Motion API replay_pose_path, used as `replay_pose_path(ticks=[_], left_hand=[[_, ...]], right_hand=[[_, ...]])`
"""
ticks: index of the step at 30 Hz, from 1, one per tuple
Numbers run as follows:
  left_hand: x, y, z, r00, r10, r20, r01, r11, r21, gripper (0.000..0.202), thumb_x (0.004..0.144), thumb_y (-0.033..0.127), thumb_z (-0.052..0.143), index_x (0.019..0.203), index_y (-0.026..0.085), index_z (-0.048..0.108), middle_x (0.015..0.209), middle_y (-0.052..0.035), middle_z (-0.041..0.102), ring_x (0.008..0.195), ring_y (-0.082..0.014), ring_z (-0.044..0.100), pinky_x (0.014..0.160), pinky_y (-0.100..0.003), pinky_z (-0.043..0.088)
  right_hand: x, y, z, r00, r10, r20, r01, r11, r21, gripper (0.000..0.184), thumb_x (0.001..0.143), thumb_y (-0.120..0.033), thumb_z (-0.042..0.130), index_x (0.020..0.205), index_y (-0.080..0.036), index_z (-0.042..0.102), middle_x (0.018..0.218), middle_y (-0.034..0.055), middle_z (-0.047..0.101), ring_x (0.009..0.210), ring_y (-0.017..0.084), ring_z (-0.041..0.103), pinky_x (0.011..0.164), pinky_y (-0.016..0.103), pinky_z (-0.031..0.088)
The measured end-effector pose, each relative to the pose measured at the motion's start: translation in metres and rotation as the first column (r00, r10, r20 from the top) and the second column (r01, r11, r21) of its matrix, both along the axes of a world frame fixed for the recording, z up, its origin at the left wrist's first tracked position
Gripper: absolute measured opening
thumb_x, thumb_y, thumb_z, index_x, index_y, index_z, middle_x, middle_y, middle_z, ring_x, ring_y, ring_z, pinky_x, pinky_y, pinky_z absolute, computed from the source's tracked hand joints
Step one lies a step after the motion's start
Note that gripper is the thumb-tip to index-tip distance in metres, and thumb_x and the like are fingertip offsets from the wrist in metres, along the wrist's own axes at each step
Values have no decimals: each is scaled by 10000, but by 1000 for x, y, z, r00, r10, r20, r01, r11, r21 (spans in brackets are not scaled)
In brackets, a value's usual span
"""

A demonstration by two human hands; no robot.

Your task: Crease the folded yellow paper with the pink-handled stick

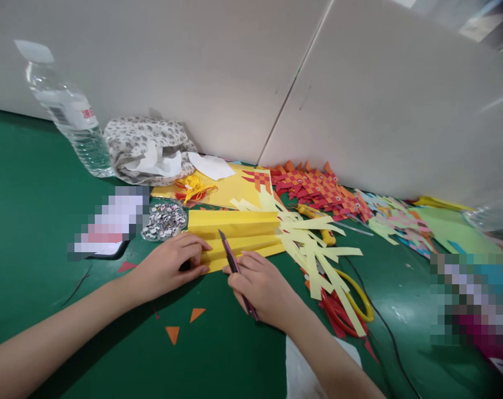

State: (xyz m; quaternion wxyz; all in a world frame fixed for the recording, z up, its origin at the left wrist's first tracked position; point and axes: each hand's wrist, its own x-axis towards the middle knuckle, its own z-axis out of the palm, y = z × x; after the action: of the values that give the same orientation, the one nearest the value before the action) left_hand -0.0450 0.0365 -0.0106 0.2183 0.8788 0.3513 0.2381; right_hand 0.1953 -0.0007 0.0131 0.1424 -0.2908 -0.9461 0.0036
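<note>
A sheet of yellow paper (243,220) with lengthwise pleats lies on the green table in front of me. My left hand (168,269) grips its left end, with the fingers curled over the paper and the thumb below. In my right hand (263,285) is a slim utility knife (230,256) with a dark pink body, its tip pointing up and away over the paper. The right-hand fingers are closed around it near the paper's lower edge. Pale yellow paper strips (313,249) lie in a loose heap at the paper's right end.
A bag of googly eyes (163,219), a blurred phone (113,221) and a water bottle (70,113) stand left. Red-orange woven paper pieces (318,188) line the wall. Scissors with red handles (338,316), a yellow-handled tool (328,235) and a black cable (384,327) lie right.
</note>
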Motion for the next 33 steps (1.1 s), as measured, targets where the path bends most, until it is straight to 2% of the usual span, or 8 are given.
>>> replay_pose_path(ticks=[6,11,15,18,21,25,29,33], left_hand=[[0,0,2,1000,-4,1,4,1000,-11,243,902,309,542,700,200,461,1070,-45,619,1043,-200,567,872,-337,447],[0,0,1,1000,-10,-5,9,1000,-22,243,905,307,538,703,199,456,1084,-43,611,1055,-195,562,875,-340,444],[0,0,1,1000,1,-7,-1,1000,-26,244,905,308,536,703,200,454,1083,-40,606,1069,-195,556,871,-336,444],[0,-1,1,1000,3,-7,-3,1000,-26,249,907,312,534,701,199,453,1067,-38,608,1073,-195,555,877,-335,442],[0,-1,1,1000,4,-11,-4,1000,-26,256,906,322,534,696,198,456,1071,-39,609,1067,-199,558,878,-341,444],[0,-1,1,1000,5,-18,-6,999,-31,258,903,324,539,694,197,456,1076,-44,610,1063,-203,561,873,-344,449],[0,-1,2,1000,1,-16,-2,999,-33,254,906,322,533,697,198,459,1077,-45,610,1065,-202,561,868,-344,452],[-1,-1,2,1000,2,-8,-2,999,-35,251,905,320,536,700,199,455,1082,-43,609,1069,-202,560,869,-344,451]], right_hand=[[12,2,4,999,-44,-15,45,996,78,171,815,-104,472,821,-199,614,731,64,629,783,207,565,929,394,447],[27,6,7,987,-145,-67,153,979,138,186,707,-68,494,776,-201,606,655,37,585,684,196,525,927,404,449],[43,11,8,969,-234,-82,246,943,223,169,658,-52,495,670,-207,562,555,-5,510,584,167,482,962,396,427],[53,15,9,927,-368,-67,371,880,296,166,661,-64,493,592,-214,510,487,-32,443,511,148,440,998,405,399],[61,18,9,856,-512,-78,501,782,371,173,686,-90,494,569,-216,489,450,-43,412,461,140,409,991,420,401],[64,19,8,788,-607,-98,591,704,394,160,701,-115,509,583,-220,482,440,-46,416,446,143,429,946,424,429],[63,18,5,776,-599,-197,625,690,364,170,734,-99,522,627,-219,468,501,-32,512,497,153,514,943,443,425],[56,15,4,836,-431,-339,538,763,358,173,777,-92,586,750,-221,473,685,10,662,615,175,599,930,443,441]])
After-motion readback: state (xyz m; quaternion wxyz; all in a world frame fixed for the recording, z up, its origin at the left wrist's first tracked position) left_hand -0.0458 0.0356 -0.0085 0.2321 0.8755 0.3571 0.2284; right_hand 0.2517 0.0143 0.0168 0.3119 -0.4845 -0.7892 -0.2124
